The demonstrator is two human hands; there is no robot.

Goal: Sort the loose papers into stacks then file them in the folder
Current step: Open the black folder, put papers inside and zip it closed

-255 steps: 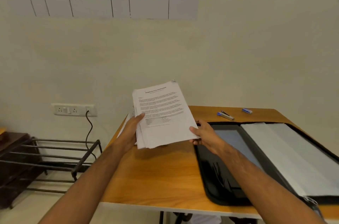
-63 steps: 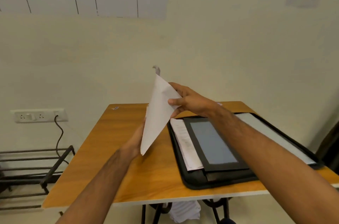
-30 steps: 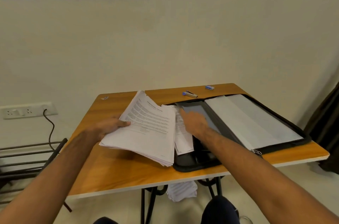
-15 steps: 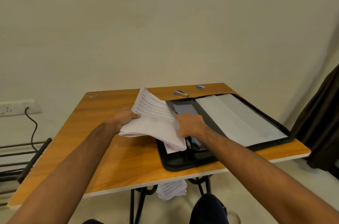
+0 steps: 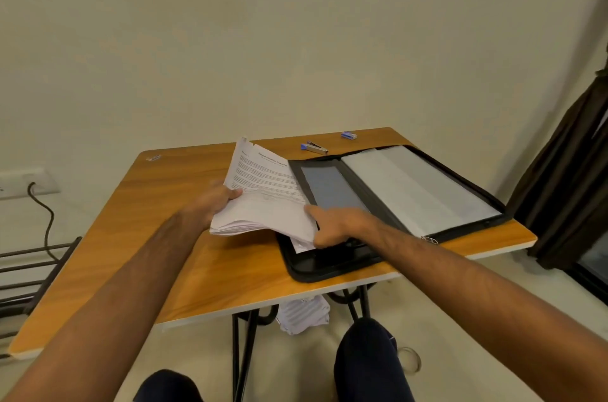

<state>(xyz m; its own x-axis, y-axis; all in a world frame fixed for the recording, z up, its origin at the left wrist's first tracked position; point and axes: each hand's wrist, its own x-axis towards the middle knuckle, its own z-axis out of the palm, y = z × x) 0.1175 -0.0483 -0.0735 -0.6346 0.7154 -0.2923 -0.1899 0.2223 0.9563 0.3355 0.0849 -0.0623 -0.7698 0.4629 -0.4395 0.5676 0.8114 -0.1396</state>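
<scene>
Two hands worked one paper stack [image 5: 263,201] at the left edge of the open black folder [image 5: 388,211], which lay at 3 o'clock on the wooden bench [image 5: 138,237]. Left hand [image 5: 210,204] gripped the stack's 9 o'clock edge, thumb on top and fingers curled under, so its grip was pinching the stack. Right hand [image 5: 335,225] sat at the stack's 4 o'clock corner over the folder's left panel; its fingers looked partly curled at the paper edge, but whether they pinched the sheets or only pressed them I could not tell.

Risk, as a judgement: the stack was fanned and sagging at the near edge, so sheets could slip out or snag on the folder rim if it got pushed in at an angle. A lower sheet already poked out at 5 o'clock and could crease or get left outside.

Stack looked thick: white printed pages, text facing up, a bold heading at the far end, edges not squared, tilted and resting partly over the folder. Stapler [image 5: 314,147] and a small blue box [image 5: 348,136] lay at 12 o'clock, well apart from the papers.
</scene>
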